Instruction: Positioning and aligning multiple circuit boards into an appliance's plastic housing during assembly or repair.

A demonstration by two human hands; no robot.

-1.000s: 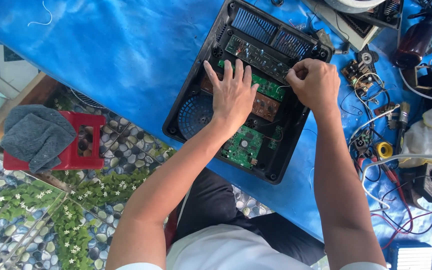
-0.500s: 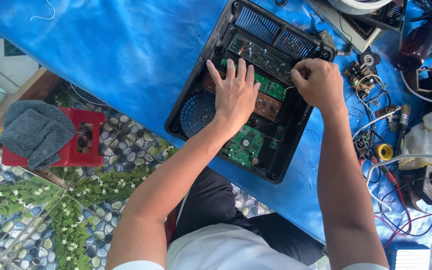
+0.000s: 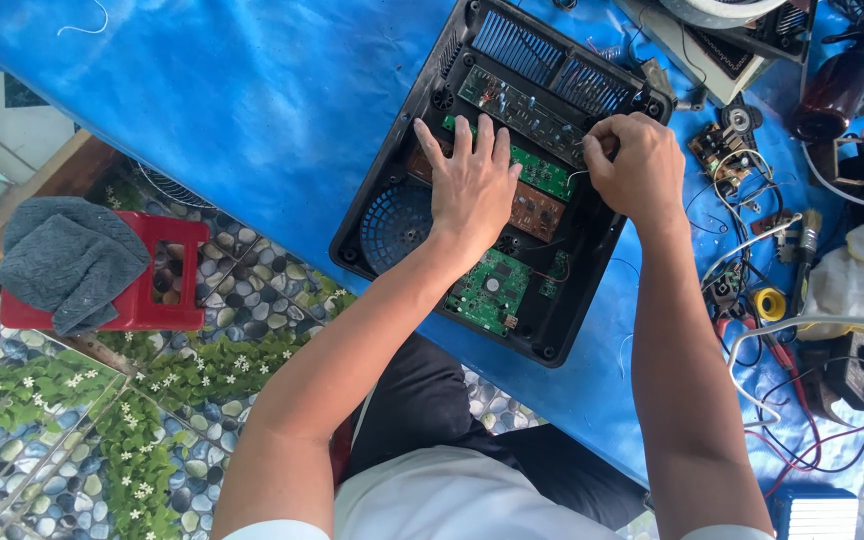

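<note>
Two hands work inside the opened black appliance case (image 3: 422, 215) at twelve o'clock on the blue tabletop (image 3: 252, 110): left hand (image 3: 472, 185) spread flat on circuit boards (image 3: 537, 195), right hand (image 3: 632, 170) pinched shut on a thin white wire (image 3: 574, 176).

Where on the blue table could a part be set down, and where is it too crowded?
Bare blue table lies left of the open black case, out to the table's left edge. Right of the right hand, wires, small boards and a yellow tape roll crowd it.
</note>
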